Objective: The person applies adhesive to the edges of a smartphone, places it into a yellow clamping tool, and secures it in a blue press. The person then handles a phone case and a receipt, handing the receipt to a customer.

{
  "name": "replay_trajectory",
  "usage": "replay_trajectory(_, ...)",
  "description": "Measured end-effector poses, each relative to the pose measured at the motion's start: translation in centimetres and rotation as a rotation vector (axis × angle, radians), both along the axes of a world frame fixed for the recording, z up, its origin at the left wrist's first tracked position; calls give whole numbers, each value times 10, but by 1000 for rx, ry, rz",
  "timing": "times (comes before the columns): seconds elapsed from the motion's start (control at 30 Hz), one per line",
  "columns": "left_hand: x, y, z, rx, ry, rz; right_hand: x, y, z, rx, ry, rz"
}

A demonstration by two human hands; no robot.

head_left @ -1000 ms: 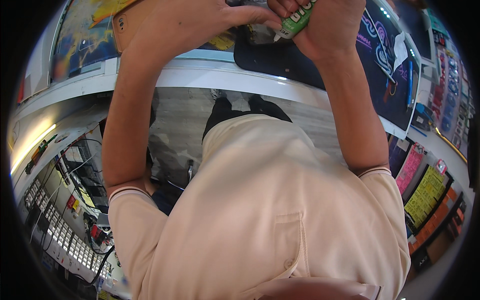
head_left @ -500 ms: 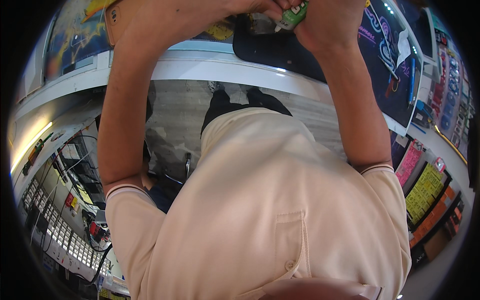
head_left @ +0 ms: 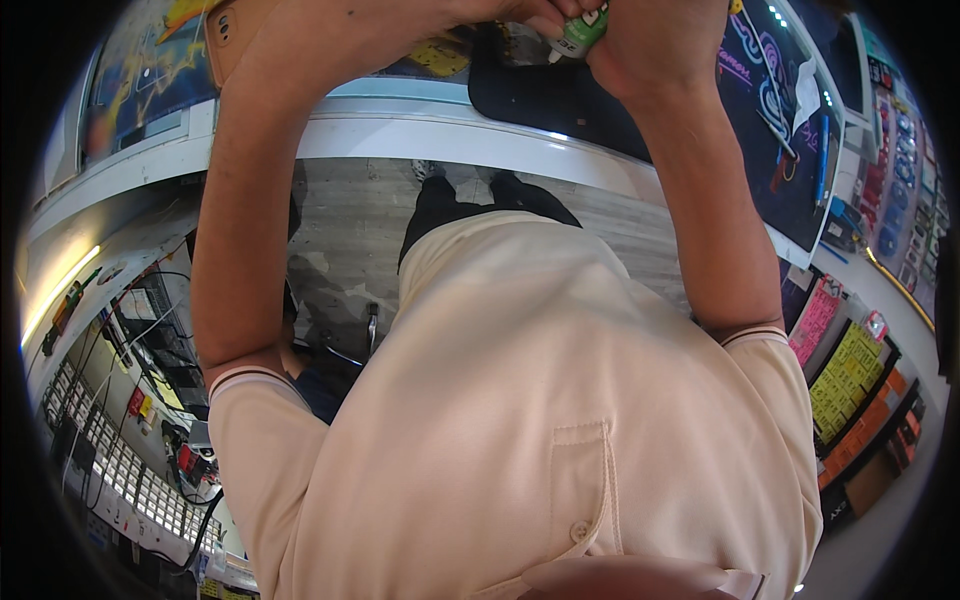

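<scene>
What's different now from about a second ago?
The left hand has moved up toward the picture's top edge, so less of it shows. The green tube and bench edge also sit slightly higher, perhaps from a camera tilt. The right hand still holds the tube, nozzle toward the lower left.

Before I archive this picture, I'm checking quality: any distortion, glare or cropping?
Head view: white table edge bows under fisheye distortion, with a glint; head view, left: light strip glares; head view, top: border crops the left hand, right hand and green tube.
</scene>
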State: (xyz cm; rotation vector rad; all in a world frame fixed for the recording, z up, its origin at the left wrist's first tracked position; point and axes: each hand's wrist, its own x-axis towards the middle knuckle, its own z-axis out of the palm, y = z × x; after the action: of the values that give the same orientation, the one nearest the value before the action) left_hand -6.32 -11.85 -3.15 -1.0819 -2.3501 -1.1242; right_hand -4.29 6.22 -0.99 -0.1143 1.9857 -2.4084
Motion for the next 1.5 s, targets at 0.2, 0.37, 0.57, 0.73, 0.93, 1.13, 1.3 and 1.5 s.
replay_trajectory(0.2,-4,-3,0,-46,-56,8,-2,-2,-2,80,71,9)
replay_trajectory(0.37,-6,-5,-1,-78,-23,37,0,-3,2,54,41,56)
replay_trajectory(0.57,-2,-15,7,-44,-84,-33,-1,-8,1,31,22,73)
replay_trajectory(0.73,-1,-13,6,-124,-40,74,-1,-11,0,57,74,108)
replay_trajectory(0.93,8,-29,16,-275,-69,112,-5,-17,-7,86,175,112)
replay_trajectory(1.13,27,-34,19,-512,-115,98,-8,-23,-9,-144,-27,105)
replay_trajectory(1.3,26,-28,17,-453,-88,64,-6,-16,-4,-67,-12,56)
replay_trajectory(1.5,29,-16,16,-446,-115,83,-6,-10,-10,25,142,67)
